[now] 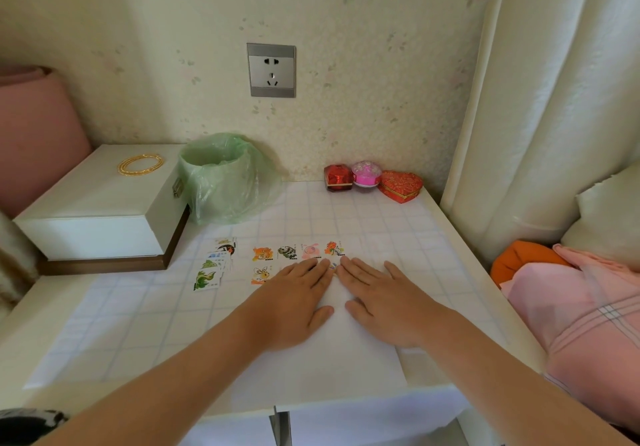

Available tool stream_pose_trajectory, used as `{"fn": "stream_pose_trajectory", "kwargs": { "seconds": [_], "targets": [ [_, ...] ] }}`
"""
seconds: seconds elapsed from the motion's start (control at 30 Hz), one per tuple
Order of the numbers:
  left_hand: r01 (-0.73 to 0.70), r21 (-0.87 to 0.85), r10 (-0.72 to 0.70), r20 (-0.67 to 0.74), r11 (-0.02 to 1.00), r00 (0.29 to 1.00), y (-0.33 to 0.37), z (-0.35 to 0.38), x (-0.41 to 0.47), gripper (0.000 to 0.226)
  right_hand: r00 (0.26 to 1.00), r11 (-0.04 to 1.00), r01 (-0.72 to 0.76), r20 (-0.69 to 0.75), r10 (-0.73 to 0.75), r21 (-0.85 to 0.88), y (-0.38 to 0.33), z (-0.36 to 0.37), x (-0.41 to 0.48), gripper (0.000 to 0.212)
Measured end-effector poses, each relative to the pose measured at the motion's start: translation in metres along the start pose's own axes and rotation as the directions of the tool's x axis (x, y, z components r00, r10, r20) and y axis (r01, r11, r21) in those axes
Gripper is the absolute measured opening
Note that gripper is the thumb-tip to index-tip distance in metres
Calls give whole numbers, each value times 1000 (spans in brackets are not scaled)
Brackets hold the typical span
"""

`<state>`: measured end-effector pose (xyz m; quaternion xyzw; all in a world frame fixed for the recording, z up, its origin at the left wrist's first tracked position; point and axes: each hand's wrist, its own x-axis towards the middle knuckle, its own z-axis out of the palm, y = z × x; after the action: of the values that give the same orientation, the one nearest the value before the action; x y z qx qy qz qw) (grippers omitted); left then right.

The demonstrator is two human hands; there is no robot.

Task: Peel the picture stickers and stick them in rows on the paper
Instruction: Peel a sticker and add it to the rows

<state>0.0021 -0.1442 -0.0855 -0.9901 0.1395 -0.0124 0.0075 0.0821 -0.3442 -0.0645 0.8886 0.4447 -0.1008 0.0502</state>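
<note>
Stickers lie in rows on paper on a gridded table below a far-wall socket; left hand and right hand press flat, fingers straight, empty.

White paper lies flat mid-desk, w/ a top row of 4 picture stickers stuck side by side: orange fish, dark one, pink, orange-red. 2nd row has a rabbit sticker at left. Fanned pile of loose stickers lies just left of the paper.
</note>
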Motion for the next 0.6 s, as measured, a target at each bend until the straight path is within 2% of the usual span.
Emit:
{"fn": "stream_pose_trajectory", "kwargs": {
  "seconds": [0.17,0.27,0.4,0.6],
  "targets": [
    [-67,16,68,-95,998,993,-5,-1,0,64,1000,999,7,-27,-6,50,4,5,2,63],
    [-46,63,55,-147,997,988,-2,-1,-1,58,999,997,15,-38,-12,76,5,4,3,62],
    [-55,68,65,-164,996,984,-6,1,-3,58,998,995,31,-63,-25,90,10,3,5,57],
    [-22,-43,17,-116,999,993,-2,-5,1,64,983,980,87,-178,-55,180,27,-1,10,48]
  ]
}}
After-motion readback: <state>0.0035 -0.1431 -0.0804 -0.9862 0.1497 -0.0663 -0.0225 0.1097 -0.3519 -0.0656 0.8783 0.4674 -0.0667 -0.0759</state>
